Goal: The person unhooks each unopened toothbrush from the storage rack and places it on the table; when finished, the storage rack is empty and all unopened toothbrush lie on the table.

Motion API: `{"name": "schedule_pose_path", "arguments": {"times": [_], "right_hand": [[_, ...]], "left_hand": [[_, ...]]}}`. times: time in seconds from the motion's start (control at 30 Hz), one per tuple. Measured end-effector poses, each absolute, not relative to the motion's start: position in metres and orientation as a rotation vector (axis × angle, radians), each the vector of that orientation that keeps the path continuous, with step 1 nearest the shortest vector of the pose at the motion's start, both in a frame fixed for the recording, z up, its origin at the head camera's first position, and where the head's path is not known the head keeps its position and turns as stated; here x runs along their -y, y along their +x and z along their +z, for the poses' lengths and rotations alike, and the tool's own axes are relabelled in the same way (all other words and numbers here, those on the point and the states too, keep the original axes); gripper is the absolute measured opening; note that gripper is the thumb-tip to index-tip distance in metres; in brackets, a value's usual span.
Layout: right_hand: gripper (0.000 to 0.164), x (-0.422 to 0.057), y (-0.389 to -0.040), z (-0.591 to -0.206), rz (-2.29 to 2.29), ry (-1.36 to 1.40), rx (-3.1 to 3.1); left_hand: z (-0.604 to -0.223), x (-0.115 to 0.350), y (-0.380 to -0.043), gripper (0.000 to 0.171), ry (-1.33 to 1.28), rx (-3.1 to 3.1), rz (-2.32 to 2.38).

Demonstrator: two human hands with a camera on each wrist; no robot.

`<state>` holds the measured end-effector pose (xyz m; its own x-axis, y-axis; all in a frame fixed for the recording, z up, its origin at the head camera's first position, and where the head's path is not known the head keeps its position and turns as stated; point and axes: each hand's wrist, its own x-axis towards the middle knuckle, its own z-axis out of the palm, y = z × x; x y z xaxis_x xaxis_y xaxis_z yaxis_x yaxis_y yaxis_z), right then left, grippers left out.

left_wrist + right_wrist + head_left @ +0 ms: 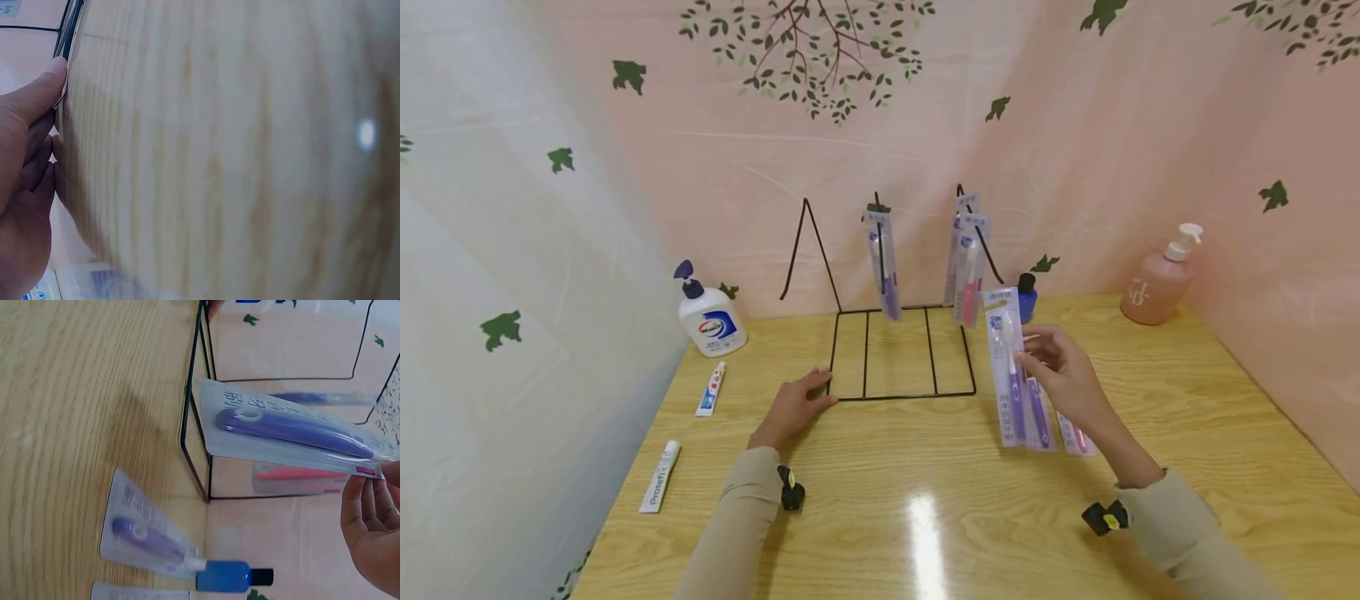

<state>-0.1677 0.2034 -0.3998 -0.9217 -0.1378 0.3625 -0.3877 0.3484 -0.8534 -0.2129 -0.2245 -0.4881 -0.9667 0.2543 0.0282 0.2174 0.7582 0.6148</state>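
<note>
Packet (1002, 367) with purple toothbrush (1017, 407) inside, right grip (1066, 382) pinched on its edge, left grip (792, 408) relaxed against rack (904, 397).

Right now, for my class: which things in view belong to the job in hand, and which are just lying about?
Seemingly in the job:
- toothbrush pack in the right hand
- wire rack, touched by the left hand
- hanging packs
- two packs on the table

Apparently just about:
- white pump bottle
- pink pump bottle
- two tubes
- blue bottle
</note>
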Motion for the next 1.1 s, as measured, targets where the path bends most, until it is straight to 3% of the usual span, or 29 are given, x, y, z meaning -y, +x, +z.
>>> {"name": "schedule_pose_path", "arguments": {"times": [0.6, 0.93, 1.1], "right_hand": [[0.040, -0.279, -0.179, -0.410, 1.654, 0.199, 2.394], [0.027, -0.325, -0.195, -0.424, 1.892, 0.104, 2.437], [0.039, -0.339, -0.200, -0.428, 1.837, 0.023, 2.589]], "left_hand": [[-0.488, 0.225, -0.214, 0.055, 0.393, -2.899, 0.970], [-0.489, 0.225, -0.216, 0.055, 0.403, -2.901, 0.958], [-0.490, 0.225, -0.216, 0.055, 0.403, -2.894, 0.973]]}}
